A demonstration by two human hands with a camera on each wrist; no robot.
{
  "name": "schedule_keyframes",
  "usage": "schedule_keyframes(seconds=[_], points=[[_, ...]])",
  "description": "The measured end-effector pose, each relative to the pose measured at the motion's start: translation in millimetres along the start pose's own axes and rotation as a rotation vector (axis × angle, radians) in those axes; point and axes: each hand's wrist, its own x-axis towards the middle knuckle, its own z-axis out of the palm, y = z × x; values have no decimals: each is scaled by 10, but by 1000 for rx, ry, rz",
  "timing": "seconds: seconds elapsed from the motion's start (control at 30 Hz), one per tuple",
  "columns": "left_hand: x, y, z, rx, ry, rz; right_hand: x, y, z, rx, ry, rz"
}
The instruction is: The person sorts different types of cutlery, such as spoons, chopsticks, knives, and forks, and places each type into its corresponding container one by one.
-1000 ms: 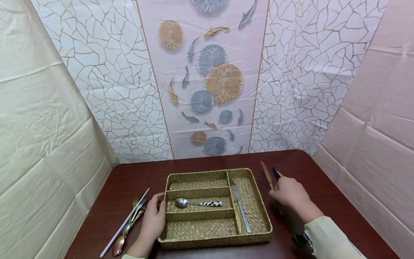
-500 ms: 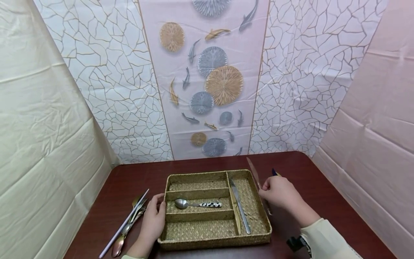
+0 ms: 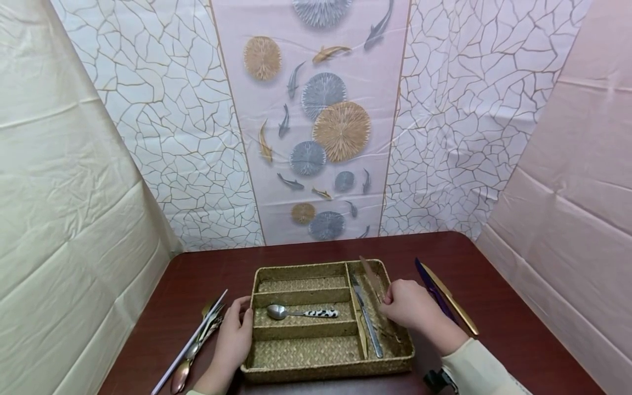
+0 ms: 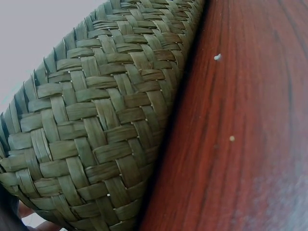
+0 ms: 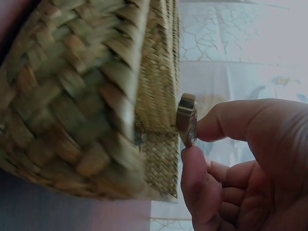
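My right hand [image 3: 410, 307] pinches a rose-gold table knife [image 3: 371, 276] over the long right-hand compartment of a woven cutlery tray [image 3: 328, 368]. In the right wrist view, thumb and forefinger hold the knife's handle [image 5: 186, 115] close to the tray wall. A silver knife [image 3: 367, 321] and a gold-coloured piece of cutlery [image 3: 362, 329] lie along that compartment's left side. A spoon with a black-and-white handle [image 3: 301, 312] lies in the middle left compartment. My left hand [image 3: 236, 334] grips the tray's left side; in the left wrist view the woven wall hides most of its fingers.
Right of the tray lie a dark purple knife [image 3: 434, 289] and a gold knife [image 3: 451, 299]. On the left, several spoons and forks [image 3: 197, 340] lie in a bunch with a long pale purple stick-like utensil [image 3: 190, 341]. Patterned cloth [image 3: 326, 164] hangs behind the dark red table [image 3: 296, 250].
My right hand has carried the rose-gold knife leftward from beside the purple and gold knives to above the tray's right compartment. My left hand has stayed on the tray.
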Motion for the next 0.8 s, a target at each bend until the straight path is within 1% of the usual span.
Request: schedule_keyframes(seconds=[0.17,0.3,0.43,0.57,0.67,0.77,0.8], points=[[-5,4,-3,-10,2,-3,-9,-67,85,-27,-22,-8],[-7,9,-7,-11,1,-4,-17,-123,141,-56,-23,-32],[-8,19,-11,-12,-10,-17,-3,-169,202,-112,-11,-58],[-4,24,-14,-14,-26,-37,22,-212,251,-158,-29,-50],[2,21,-11,-13,-32,-42,33,-231,289,-226,-53,-81],[6,20,-8,-11,-33,-40,41,-235,337,-298,-59,-133],[6,19,-6,-10,-31,-39,45,-233,357,-293,-46,-140]])
